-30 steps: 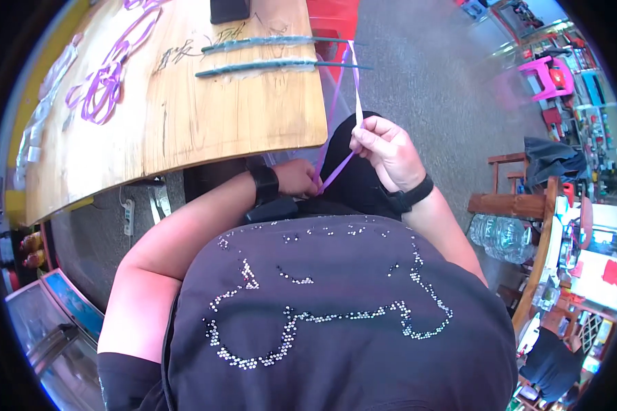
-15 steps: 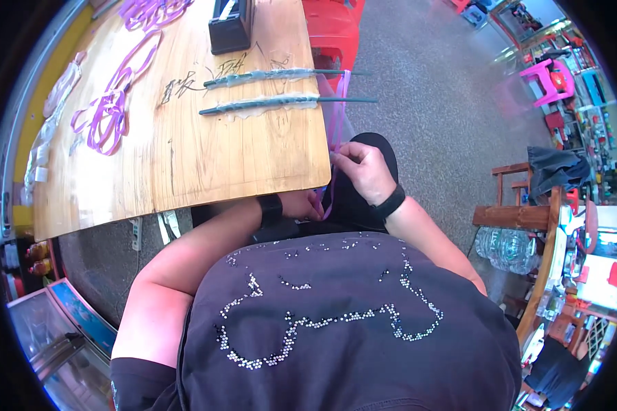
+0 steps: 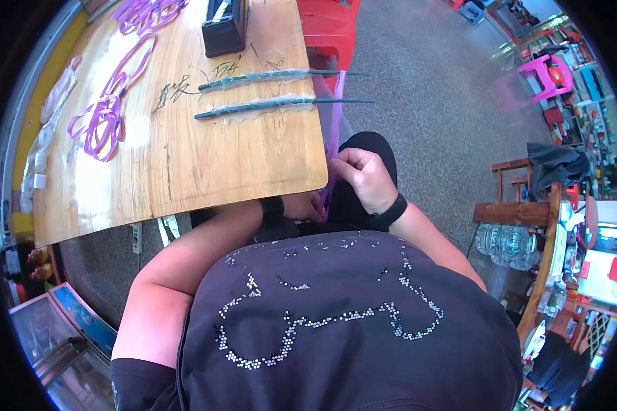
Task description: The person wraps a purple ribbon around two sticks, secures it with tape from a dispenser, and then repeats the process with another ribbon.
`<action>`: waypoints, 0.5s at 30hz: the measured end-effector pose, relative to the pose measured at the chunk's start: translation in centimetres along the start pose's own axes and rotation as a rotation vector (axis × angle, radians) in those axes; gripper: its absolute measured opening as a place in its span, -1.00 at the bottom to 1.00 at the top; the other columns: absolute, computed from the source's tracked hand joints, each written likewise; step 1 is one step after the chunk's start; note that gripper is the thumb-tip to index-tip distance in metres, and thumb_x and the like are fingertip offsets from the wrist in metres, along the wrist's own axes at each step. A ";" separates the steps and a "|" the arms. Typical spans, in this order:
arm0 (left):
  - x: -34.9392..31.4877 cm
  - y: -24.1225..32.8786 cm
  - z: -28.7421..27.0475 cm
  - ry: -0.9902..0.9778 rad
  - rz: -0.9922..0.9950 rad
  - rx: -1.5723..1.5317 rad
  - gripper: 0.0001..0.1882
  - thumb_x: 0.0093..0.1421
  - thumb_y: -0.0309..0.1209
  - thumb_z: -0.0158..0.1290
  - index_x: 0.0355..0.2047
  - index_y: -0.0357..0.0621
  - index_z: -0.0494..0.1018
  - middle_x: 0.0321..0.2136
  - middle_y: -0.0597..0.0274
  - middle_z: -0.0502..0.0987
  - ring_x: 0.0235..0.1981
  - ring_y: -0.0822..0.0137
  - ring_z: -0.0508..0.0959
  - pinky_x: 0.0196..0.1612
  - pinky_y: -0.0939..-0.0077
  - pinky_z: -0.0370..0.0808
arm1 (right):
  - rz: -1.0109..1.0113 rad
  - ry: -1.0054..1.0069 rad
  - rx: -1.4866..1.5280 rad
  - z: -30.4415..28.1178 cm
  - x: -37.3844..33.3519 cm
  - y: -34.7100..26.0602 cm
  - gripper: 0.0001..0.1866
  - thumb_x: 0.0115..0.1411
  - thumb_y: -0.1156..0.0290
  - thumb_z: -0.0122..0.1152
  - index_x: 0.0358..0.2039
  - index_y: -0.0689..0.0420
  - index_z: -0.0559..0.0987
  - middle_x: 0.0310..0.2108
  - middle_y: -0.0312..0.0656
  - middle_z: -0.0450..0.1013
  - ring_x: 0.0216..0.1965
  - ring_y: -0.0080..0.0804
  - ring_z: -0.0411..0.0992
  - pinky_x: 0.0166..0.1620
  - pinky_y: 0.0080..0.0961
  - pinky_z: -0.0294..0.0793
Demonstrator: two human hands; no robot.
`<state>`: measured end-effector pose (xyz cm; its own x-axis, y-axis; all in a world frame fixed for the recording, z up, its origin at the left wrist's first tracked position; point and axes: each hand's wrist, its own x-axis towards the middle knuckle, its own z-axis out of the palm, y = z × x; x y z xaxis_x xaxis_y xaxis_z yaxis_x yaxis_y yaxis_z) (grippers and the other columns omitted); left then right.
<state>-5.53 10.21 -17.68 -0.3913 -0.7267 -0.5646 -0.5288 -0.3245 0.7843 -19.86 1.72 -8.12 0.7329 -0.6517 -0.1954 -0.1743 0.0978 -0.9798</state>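
A purple ribbon [image 3: 335, 123] hangs in a long loop from a thin dark rod that sticks out past the table's right edge. Thumb and fingers of my right hand [image 3: 369, 179] are closed on the ribbon beside the table corner. Lower down, my left hand [image 3: 301, 205] is closed at the ribbon's lower end, partly hidden under the tabletop. Two dark rods, the upper rod [image 3: 332, 72] and the lower rod [image 3: 343, 101], are fixed to the wooden table [image 3: 253, 157] with a clear, glue-like coating.
Loose purple ribbon [image 3: 104, 127] lies on the table's left half, with a purple bundle [image 3: 144, 15] farther back. A black tape dispenser [image 3: 224, 38] stands near the rods. Red stools [image 3: 332, 41] are beyond the table. At right are a wooden chair [image 3: 511, 214] and bottles [image 3: 507, 245].
The ribbon's strands have drawn closer together beside the table edge. My right hand has dropped slightly along the ribbon, while my left hand stays nearly in place. The view has shifted a little.
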 end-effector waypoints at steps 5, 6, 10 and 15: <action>-1.1 1.3 -1.3 0.097 0.143 0.056 -0.72 0.05 -0.38 0.10 -0.19 -0.09 0.46 -0.32 0.30 0.52 -0.26 0.47 0.47 -0.18 0.54 0.38 | -0.049 0.012 -0.021 -1.0 -0.3 1.1 -0.90 0.13 0.53 0.08 -0.49 0.26 0.52 -0.52 -0.26 0.47 -0.45 -0.62 0.40 -0.31 -0.66 0.37; -0.6 0.5 -1.3 0.283 0.261 0.163 -0.66 0.05 -0.38 0.10 -0.12 -0.10 0.42 -0.26 0.26 0.50 -0.22 0.45 0.45 -0.14 0.53 0.37 | -0.043 0.016 -0.035 -1.2 -0.2 1.6 -0.90 0.13 0.54 0.08 -0.49 0.26 0.51 -0.53 -0.25 0.48 -0.46 -0.60 0.41 -0.31 -0.66 0.39; 0.5 0.2 -2.0 0.689 0.432 0.175 -0.58 0.13 -0.33 0.04 0.01 -0.13 0.31 -0.19 0.19 0.45 -0.13 0.40 0.42 -0.09 0.48 0.37 | -0.103 0.068 -0.047 -1.2 0.2 2.2 -0.88 0.09 0.50 0.14 -0.53 0.27 0.53 -0.58 -0.29 0.47 -0.52 -0.64 0.37 -0.41 -0.64 0.35; 2.1 2.7 -2.8 0.652 0.550 -0.696 -0.60 0.29 -0.22 -0.17 0.03 -0.20 0.26 -0.17 0.15 0.44 -0.14 0.35 0.44 -0.09 0.46 0.39 | -0.102 0.080 -0.104 -1.0 0.5 1.9 -0.87 0.10 0.50 0.14 -0.54 0.27 0.53 -0.59 -0.29 0.46 -0.54 -0.64 0.37 -0.43 -0.63 0.36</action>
<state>-5.66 6.16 -16.05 0.1383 -0.9903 -0.0099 0.2162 0.0204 0.9761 -20.48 0.83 -10.07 0.6963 -0.7124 -0.0873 -0.1722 -0.0478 -0.9839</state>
